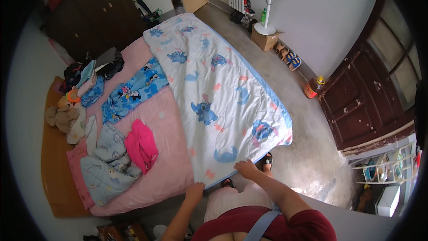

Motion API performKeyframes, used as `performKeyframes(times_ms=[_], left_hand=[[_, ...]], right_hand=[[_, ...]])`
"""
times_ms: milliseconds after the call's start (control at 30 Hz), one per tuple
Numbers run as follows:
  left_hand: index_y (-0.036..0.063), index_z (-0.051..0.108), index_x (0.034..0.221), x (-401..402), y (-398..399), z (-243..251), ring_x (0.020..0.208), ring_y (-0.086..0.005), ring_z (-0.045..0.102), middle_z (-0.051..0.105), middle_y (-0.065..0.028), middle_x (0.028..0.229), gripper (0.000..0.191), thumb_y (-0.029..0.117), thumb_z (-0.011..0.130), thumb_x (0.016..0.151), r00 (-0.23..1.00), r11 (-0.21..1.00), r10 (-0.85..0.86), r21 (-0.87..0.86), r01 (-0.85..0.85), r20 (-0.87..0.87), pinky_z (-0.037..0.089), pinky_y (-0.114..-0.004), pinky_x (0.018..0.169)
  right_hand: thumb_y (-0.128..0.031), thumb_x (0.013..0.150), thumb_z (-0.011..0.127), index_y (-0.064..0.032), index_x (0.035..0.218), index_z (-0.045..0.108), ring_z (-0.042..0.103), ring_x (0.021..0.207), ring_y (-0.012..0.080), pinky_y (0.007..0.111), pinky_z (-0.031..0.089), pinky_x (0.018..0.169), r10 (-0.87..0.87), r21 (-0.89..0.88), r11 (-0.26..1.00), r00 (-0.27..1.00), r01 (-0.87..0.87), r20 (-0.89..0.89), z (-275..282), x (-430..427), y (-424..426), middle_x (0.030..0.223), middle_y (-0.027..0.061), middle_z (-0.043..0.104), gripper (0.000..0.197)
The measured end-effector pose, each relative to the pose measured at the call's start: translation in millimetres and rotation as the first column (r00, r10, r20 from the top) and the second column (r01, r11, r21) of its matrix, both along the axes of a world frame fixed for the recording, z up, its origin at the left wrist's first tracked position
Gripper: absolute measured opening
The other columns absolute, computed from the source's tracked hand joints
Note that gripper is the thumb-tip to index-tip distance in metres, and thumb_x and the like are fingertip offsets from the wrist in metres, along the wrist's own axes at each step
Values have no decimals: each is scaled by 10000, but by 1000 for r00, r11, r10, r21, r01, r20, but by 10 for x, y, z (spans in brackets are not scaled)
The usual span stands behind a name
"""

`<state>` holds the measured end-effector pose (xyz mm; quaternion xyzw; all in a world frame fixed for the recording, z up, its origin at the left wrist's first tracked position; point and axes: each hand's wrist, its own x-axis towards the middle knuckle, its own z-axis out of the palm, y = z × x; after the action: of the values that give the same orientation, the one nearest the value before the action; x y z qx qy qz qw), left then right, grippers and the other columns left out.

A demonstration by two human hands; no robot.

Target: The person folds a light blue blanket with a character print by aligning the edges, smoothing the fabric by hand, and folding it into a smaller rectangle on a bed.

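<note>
A white quilt with blue cartoon figures and a blue border (207, 83) is spread over one half of the bed. At its near corner, my left hand (195, 192) grips the edge. Farther right along the same edge, my right hand (248, 169) has its fingers closed on the fabric. The pink bed sheet (167, 140) shows beside the quilt. On the sheet lie a bright pink garment (142, 145), a crumpled pale blue cover (107, 174) and a blue cartoon-print cloth (133, 92).
Folded clothes (92, 82) and a plush toy (62, 117) lie by the wooden headboard (53, 174). A white fan (267, 10) stands on a cardboard box (265, 39). Sandals (289, 58) and a large oil bottle (313, 87) line the wall near the dark red door (364, 107).
</note>
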<state>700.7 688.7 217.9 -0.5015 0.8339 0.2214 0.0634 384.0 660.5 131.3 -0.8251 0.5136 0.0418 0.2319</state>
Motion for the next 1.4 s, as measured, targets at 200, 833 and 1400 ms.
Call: performKeyframes(times_ms=[200, 833, 1400], left_hand=[[88, 645, 1073, -265, -47, -386, 954, -371, 633, 657, -185, 1008, 232, 139, 511, 891, 986, 961, -104, 269, 66, 132, 494, -488, 788], [48, 612, 1152, -3889, -1671, -663, 1003, -355, 607, 642, -166, 1060, 314, 129, 592, 849, 955, 976, -94, 161, 143, -280, 488, -471, 830], [-37, 392, 1372, -5270, -3724, -1888, 1195, -415, 500, 448, -257, 1371, 650, 200, 667, 833, 933, 957, 249, -79, -277, -259, 444, -465, 984]], right_hand=[[-316, 862, 654, -173, 1242, 597, 496, 1269, 261, 530, 442, 968, 34, 207, 978, 999, -34, 4, -89, -427, -152, 1410, 36, 497, 410], [-297, 819, 664, -146, 1131, 676, 567, 1174, 274, 470, 487, 931, -371, 374, 849, 925, 373, -80, -472, -3184, -980, 1218, 66, 634, 347], [-286, 799, 723, -19, 1405, 404, 406, 1331, 364, 512, 347, 1057, -723, 134, 690, 684, 711, 92, -1312, -3289, -2050, 1378, 189, 498, 735]])
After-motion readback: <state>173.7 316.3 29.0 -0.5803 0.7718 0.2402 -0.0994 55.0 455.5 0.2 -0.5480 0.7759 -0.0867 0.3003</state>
